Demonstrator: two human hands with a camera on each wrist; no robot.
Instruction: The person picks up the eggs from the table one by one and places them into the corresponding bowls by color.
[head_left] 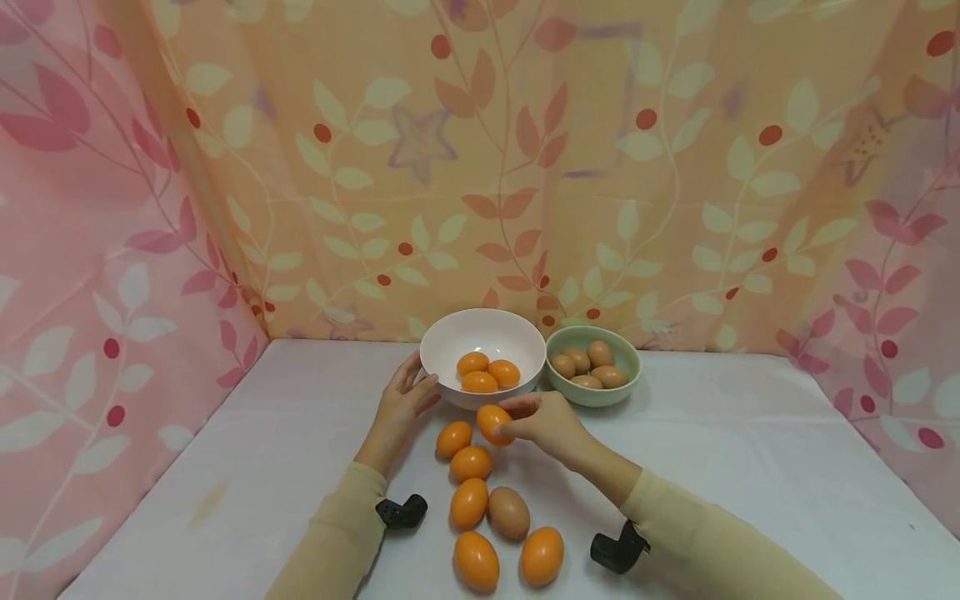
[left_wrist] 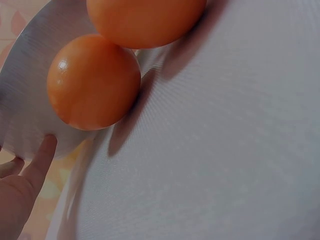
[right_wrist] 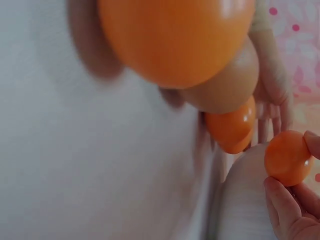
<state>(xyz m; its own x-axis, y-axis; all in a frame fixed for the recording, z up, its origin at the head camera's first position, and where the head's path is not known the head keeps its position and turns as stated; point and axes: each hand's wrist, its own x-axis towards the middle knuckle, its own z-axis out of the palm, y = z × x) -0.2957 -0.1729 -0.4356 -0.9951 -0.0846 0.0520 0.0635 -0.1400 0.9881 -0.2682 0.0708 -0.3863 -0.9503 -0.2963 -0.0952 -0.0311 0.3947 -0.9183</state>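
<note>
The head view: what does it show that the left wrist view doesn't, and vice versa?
Only the head view shows the green bowl of brown eggs, the right hand pinching an orange egg, the loose brown egg, and three orange eggs inside the white bowl.

Only the left wrist view gives a low close-up of two orange eggs in front of the white bowl's outer wall; it adds no new object.

Both share orange eggs, the left hand at the white bowl, the white tablecloth and the patterned backdrop.

**Orange, Brown, Leaf Print**

Orange on the held egg (head_left: 492, 425), five loose eggs (head_left: 476, 562) and three eggs (head_left: 479, 382) in the white bowl (head_left: 480, 327); brown on the sixth loose egg (head_left: 509, 513) and those in the pale green bowl (head_left: 600, 398). Leaf-and-red-dot print over yellow-orange curtain (head_left: 480, 158).
</note>
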